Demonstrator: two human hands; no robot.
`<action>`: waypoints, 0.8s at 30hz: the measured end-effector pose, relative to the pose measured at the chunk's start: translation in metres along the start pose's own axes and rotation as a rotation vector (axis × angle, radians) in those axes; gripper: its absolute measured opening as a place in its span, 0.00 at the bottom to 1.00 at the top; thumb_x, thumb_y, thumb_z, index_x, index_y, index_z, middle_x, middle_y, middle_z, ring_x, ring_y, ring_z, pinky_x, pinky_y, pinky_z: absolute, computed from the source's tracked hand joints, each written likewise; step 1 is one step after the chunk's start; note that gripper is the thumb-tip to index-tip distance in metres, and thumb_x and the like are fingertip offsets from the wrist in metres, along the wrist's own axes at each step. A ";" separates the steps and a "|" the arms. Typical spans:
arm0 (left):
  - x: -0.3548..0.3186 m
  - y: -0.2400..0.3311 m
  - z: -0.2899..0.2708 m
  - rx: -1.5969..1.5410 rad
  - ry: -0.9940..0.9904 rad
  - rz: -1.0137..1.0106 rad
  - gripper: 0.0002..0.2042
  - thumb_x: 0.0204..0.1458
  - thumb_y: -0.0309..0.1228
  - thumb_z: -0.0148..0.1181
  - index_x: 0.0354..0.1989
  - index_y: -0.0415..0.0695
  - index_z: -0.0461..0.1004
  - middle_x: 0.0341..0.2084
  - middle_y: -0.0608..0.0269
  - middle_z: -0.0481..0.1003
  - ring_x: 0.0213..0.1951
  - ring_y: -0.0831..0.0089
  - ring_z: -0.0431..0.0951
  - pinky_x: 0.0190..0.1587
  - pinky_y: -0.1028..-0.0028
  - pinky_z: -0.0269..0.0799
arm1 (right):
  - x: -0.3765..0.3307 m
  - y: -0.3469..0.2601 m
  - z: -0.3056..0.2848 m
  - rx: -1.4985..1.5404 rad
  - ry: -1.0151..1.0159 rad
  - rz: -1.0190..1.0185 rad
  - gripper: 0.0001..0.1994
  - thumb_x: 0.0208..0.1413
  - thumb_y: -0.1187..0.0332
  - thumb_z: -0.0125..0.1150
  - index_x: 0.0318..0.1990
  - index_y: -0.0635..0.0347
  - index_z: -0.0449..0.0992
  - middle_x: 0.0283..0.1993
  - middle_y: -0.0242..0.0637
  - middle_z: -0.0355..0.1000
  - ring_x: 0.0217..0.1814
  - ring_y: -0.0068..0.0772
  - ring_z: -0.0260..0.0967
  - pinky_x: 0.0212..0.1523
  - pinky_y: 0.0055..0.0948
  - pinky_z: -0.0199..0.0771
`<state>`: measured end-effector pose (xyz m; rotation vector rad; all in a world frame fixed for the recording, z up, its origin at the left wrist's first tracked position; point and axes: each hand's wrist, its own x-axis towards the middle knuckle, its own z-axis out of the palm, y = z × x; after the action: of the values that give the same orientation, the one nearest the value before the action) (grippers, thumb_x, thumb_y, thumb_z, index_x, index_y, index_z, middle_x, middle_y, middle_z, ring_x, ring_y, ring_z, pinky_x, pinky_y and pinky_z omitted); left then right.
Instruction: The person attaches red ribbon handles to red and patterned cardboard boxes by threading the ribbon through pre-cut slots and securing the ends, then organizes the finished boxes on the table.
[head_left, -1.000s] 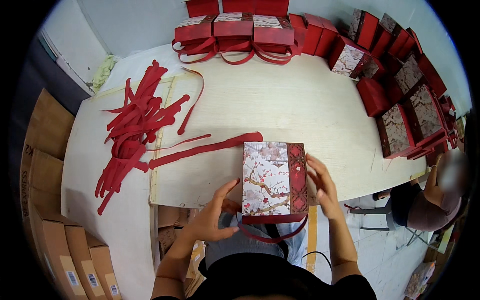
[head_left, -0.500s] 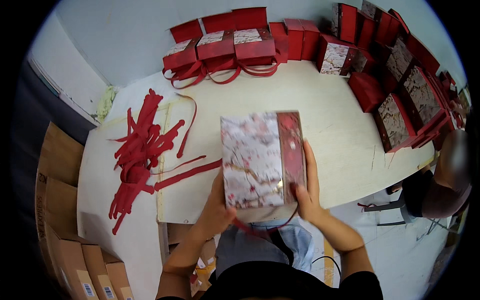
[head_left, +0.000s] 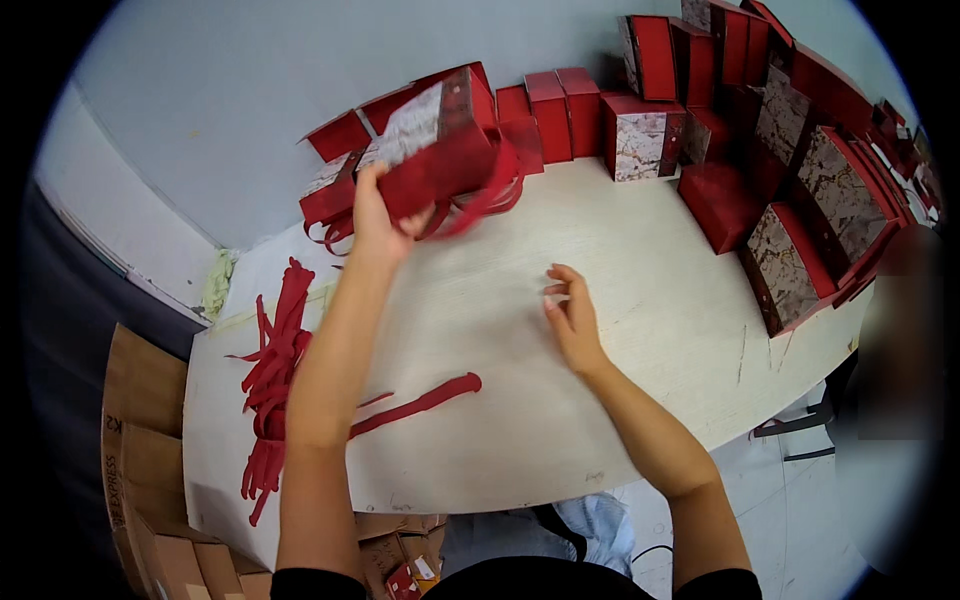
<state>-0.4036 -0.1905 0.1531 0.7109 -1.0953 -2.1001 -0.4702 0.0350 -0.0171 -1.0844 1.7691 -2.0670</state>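
Note:
A red gift box (head_left: 440,172) with a white blossom-patterned lid is raised over the far left of the table, tilted. My left hand (head_left: 385,215) grips its near lower edge. From the box's right side hangs a red ribbon handle (head_left: 490,200), blurred by motion. Behind it, partly hidden, are similar boxes (head_left: 325,195) with ribbon handles and raised red flaps. My right hand (head_left: 573,320) hovers over the middle of the table, holding nothing, fingers loosely bent and apart. A heap of red ribbons (head_left: 270,390) lies at the left, partly behind my left forearm; one ribbon strip (head_left: 430,398) reaches toward the middle.
Red boxes (head_left: 560,115) stand along the back wall, with a tall stack of patterned boxes (head_left: 835,200) at the right. Brown cardboard cartons (head_left: 150,400) are at the table's left edge. A person's blurred figure (head_left: 890,400) is at the far right, by a dark chair (head_left: 800,425).
The gift box has gone from in front of me, between both hands, to the far left in my left hand. My right hand has let go of it. The view has shifted.

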 end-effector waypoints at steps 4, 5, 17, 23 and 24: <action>0.088 0.020 0.020 0.133 0.072 0.065 0.15 0.47 0.40 0.53 0.41 0.47 0.67 0.42 0.60 0.72 0.42 0.64 0.74 0.37 0.63 0.75 | -0.002 -0.003 0.011 -0.069 -0.067 -0.060 0.25 0.53 0.69 0.57 0.58 0.62 0.59 0.52 0.43 0.62 0.43 0.32 0.63 0.39 0.27 0.66; 0.101 0.016 0.030 0.108 0.064 0.072 0.15 0.50 0.40 0.52 0.43 0.46 0.67 0.42 0.59 0.72 0.43 0.64 0.74 0.39 0.61 0.75 | 0.000 -0.002 0.008 -0.078 -0.063 -0.056 0.24 0.53 0.69 0.57 0.57 0.62 0.59 0.51 0.43 0.63 0.42 0.32 0.63 0.38 0.27 0.66; 0.129 0.029 -0.027 1.610 0.243 1.019 0.22 0.53 0.39 0.53 0.52 0.39 0.66 0.56 0.42 0.61 0.49 0.53 0.72 0.50 0.60 0.68 | 0.002 -0.004 0.011 -0.057 -0.082 -0.032 0.15 0.51 0.71 0.57 0.47 0.62 0.68 0.43 0.38 0.68 0.34 0.26 0.63 0.32 0.24 0.65; -0.061 0.005 -0.097 1.412 -0.284 0.786 0.14 0.46 0.22 0.57 0.44 0.42 0.69 0.48 0.55 0.68 0.39 0.68 0.74 0.37 0.71 0.71 | 0.001 0.004 0.010 -0.103 -0.105 0.043 0.08 0.52 0.72 0.57 0.39 0.63 0.72 0.33 0.31 0.69 0.26 0.19 0.60 0.27 0.20 0.62; -0.096 0.001 -0.117 1.476 -0.286 0.594 0.13 0.46 0.23 0.57 0.42 0.42 0.70 0.46 0.56 0.70 0.39 0.65 0.74 0.39 0.70 0.71 | 0.000 0.006 0.011 -0.121 -0.131 0.055 0.07 0.52 0.72 0.57 0.38 0.63 0.72 0.31 0.30 0.69 0.25 0.17 0.59 0.26 0.19 0.61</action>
<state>-0.2585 -0.1764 0.1108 0.5302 -2.5978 -0.6277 -0.4648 0.0246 -0.0228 -1.1607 1.8575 -1.8339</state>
